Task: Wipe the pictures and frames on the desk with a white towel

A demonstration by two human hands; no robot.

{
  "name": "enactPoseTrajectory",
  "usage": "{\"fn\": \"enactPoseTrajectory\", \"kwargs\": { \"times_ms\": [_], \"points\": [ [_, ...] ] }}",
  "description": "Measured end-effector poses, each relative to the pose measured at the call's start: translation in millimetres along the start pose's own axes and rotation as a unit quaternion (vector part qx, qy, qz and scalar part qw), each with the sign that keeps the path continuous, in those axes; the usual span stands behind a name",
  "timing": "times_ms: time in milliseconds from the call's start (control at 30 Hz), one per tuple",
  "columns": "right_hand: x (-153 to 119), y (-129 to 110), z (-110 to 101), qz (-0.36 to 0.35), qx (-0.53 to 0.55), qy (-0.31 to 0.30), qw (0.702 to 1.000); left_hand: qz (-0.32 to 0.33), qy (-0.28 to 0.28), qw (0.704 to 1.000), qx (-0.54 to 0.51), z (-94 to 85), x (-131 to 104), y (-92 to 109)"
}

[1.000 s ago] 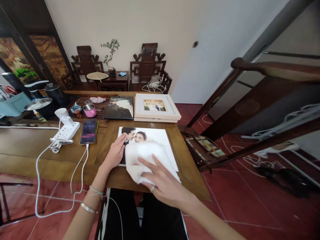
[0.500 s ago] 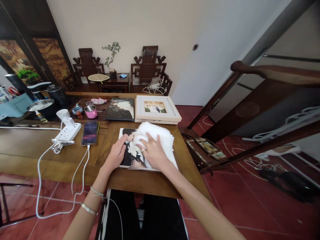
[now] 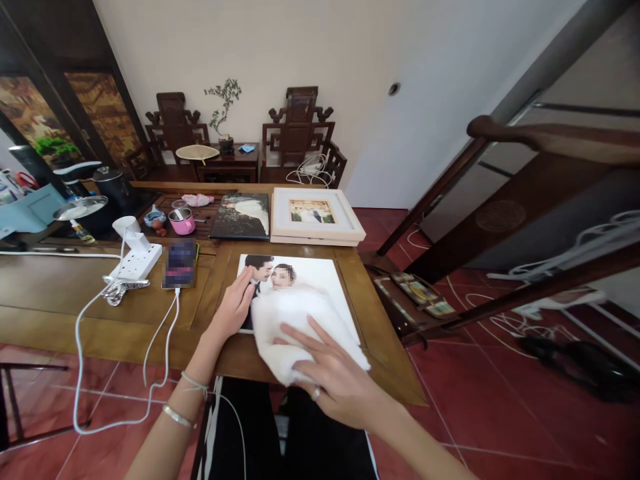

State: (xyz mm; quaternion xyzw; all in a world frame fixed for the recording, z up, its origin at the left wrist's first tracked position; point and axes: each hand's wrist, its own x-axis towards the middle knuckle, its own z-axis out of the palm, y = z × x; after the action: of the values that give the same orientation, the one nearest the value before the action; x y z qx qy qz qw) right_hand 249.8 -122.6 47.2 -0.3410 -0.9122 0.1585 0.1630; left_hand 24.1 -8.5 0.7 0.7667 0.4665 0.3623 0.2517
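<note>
A photo panel [image 3: 325, 277] showing a couple lies flat near the front edge of the wooden table. My left hand [image 3: 235, 303] rests on its left side, fingers stretched out, holding nothing. Over the lower part of the panel lies a white cloth [image 3: 295, 320], which hangs past the panel's front edge. My right hand [image 3: 330, 373] presses on this cloth with its fingers wrapped into a fold. The cloth hides the panel's lower middle.
Behind the panel are a dark photo panel [image 3: 243, 217] and a stacked white picture frame [image 3: 315, 217]. To the left lie a phone [image 3: 180, 265], a power strip [image 3: 137, 262], cables and a pink cup [image 3: 181, 222]. A wooden chair [image 3: 500, 213] stands at the right.
My right hand and the white cloth have moved down toward me, uncovering the upper part of the panel. My left hand has stayed in place.
</note>
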Motion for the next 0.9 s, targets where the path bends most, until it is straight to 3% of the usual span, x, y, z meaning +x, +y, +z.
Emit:
{"fn": "enactPoseTrajectory", "kwargs": {
  "times_ms": [133, 267, 433, 533, 667, 767, 900],
  "points": [
    [-23.3, 23.9, -9.4, 0.081, -0.015, 0.056, 0.995, 0.007, -0.028, 0.999, 0.027, 0.8, 0.5, -2.7],
    [-15.8, 60.7, -12.9, 0.137, -0.018, 0.114, 0.984, 0.016, -0.036, 0.998, 0.04, 0.4, 0.7, -4.3],
    [45.1, 89.9, -13.6, 0.214, 0.043, 0.154, 0.963, 0.022, -0.033, 0.998, 0.05, 1.1, 1.0, -6.4],
    [97.0, 90.4, -12.9, 0.205, 0.117, 0.127, 0.963, 0.025, -0.028, 0.998, 0.05, 2.3, 0.9, -8.5],
    [155.1, 83.9, -4.1, 0.192, 0.139, 0.109, 0.965, 0.026, -0.02, 0.998, 0.061, 3.6, 0.7, -10.5],
    [170.9, 82.8, 3.4, 0.187, 0.145, 0.11, 0.965, 0.024, -0.015, 0.998, 0.064, 3.8, 0.8, -10.3],
    [150.0, 90.8, 0.6, 0.191, 0.156, 0.114, 0.962, 0.028, -0.02, 0.998, 0.058, 3.2, 1.2, -9.2]
  ]
}}
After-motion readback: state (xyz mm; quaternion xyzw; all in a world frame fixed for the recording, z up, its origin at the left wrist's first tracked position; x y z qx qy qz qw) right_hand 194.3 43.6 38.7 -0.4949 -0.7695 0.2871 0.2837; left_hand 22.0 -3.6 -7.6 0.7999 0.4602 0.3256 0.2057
